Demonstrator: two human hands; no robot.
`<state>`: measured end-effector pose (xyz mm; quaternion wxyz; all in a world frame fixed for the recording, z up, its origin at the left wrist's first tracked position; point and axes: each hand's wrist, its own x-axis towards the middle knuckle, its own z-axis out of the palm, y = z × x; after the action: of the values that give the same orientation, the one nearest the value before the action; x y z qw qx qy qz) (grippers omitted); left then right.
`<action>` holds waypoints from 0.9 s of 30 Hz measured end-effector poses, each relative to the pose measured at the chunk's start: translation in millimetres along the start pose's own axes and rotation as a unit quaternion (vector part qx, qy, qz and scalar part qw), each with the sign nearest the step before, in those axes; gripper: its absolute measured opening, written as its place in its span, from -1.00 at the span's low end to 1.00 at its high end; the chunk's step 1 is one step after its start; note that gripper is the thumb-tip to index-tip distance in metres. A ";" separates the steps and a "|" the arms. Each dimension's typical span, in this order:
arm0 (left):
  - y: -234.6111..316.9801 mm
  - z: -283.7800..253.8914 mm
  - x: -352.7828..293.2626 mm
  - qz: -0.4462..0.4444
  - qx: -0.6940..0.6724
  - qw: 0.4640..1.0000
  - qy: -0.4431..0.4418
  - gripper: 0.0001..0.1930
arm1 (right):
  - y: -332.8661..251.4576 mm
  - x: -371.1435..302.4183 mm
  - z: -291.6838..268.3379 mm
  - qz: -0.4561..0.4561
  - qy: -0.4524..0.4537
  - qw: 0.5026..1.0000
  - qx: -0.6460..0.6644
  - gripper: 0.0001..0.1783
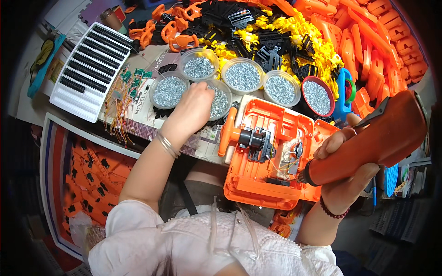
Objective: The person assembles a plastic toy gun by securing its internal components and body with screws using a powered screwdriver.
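Observation:
My left hand [195, 105] reaches into a round plastic bowl of small silver screws [222, 102], fingers curled down; whatever they pinch is hidden. My right hand [343, 142] grips an orange power screwdriver [375, 138], its tip pointing left and low over the right side of an orange plastic toy housing [267, 193]. This housing lies open on the table's front edge. Inside it are a black gear mechanism [261, 145], thin wires and a small round black part [298, 149]. An orange handle [229, 133] sticks out at its left side.
Several more screw bowls [242, 76] stand behind the housing. Beyond them are piled yellow parts [299, 27], black parts and orange shells [363, 46]. At left lie a white tray with rows of black pieces [92, 69] and wired green connectors [138, 78]. A bin of orange parts [92, 184] stands below.

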<state>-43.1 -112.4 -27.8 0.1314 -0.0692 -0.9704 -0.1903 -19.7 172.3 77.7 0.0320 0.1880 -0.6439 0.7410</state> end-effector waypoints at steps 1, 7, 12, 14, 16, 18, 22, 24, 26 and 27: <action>-3.8 3.0 -1.1 -0.008 0.046 0.999 -0.014 -0.84 | 0.4 1.0 1.9 0.000 -0.002 1.000 0.004 0.02; 2.6 -4.2 -0.3 -0.021 0.038 0.998 0.044 -0.92 | 0.8 5.5 1.4 -0.003 -0.008 1.000 -0.009 0.03; 11.8 -1.8 -3.8 -0.063 -0.010 0.997 0.052 -0.92 | 2.6 4.9 -4.5 -0.004 0.012 1.000 -0.017 0.05; 49.7 -28.2 -16.2 0.049 -0.171 0.979 0.099 -0.85 | 3.6 -1.3 -8.5 -0.027 0.007 0.996 0.084 0.06; 85.4 -48.4 -26.1 0.159 -0.154 0.972 0.073 -0.80 | -6.4 -4.0 -6.5 -0.067 -0.024 0.987 0.146 0.07; 108.7 -41.2 -34.4 0.233 -0.211 0.948 0.048 -0.77 | -14.9 -3.2 -1.4 -0.083 -0.041 0.982 0.164 0.07; 128.5 -11.2 -39.0 0.257 -0.253 0.933 -0.008 -0.75 | -21.3 -4.2 -0.8 -0.116 -0.079 0.977 0.163 0.04; 131.2 -5.9 -35.8 0.246 -0.271 0.931 -0.014 -0.72 | -22.3 -7.8 -3.6 -0.113 -0.070 0.979 0.157 0.03; 133.8 -2.5 -33.8 0.231 -0.284 0.930 -0.019 -0.69 | -23.7 -10.0 -6.9 -0.105 -0.073 0.979 0.160 0.02; 135.2 -1.4 -33.4 0.231 -0.285 0.930 -0.024 -0.69 | -23.6 -10.5 -6.6 -0.105 -0.073 0.979 0.161 0.02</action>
<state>14.0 8.3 11.5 0.1227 -0.3308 -0.8354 -0.4214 -4.7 184.7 95.8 0.0320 0.3107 -0.4933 0.8119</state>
